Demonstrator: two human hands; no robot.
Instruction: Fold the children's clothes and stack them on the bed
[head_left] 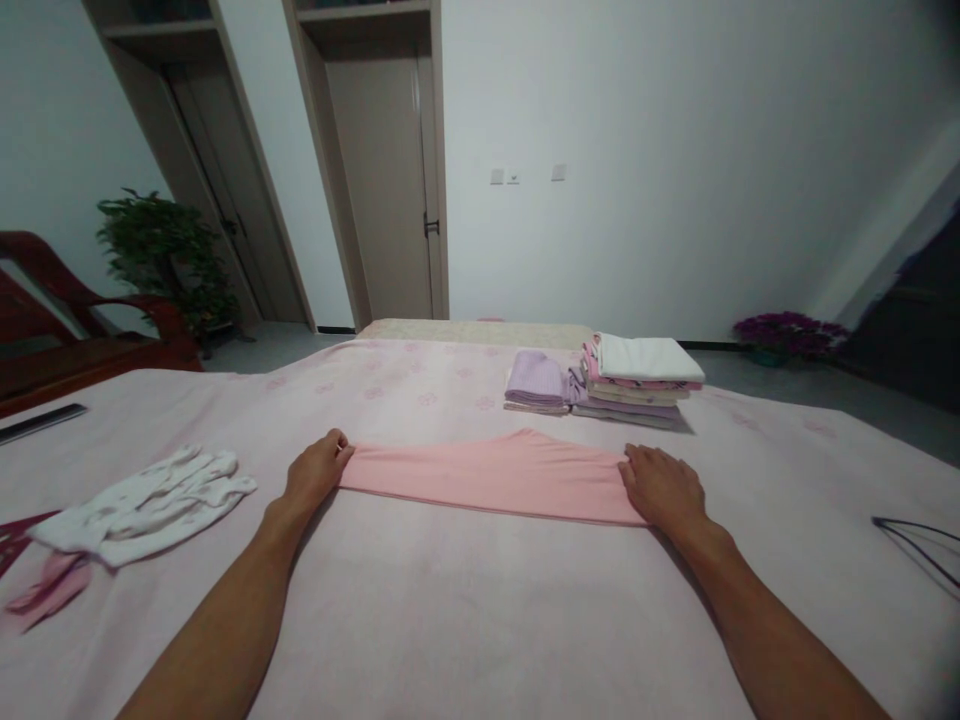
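Observation:
A pair of pink pants (pixel 487 475), folded lengthwise into a long strip, lies across the bed in front of me. My left hand (pixel 321 468) pinches its narrow left end between thumb and fingers. At the wider right end, my right hand (pixel 664 487) is closed over the edge, its fingertips partly hidden from view. The fabric stretches nearly flat between both hands, with a small peak along its far edge.
A pink-and-white bedsheet (pixel 465 620) covers the bed. Beyond the pants stand a stack of folded clothes (pixel 637 375) and a folded lilac garment (pixel 536 380). A crumpled white garment (pixel 150 505) lies at left, a black hanger (pixel 911 535) at right.

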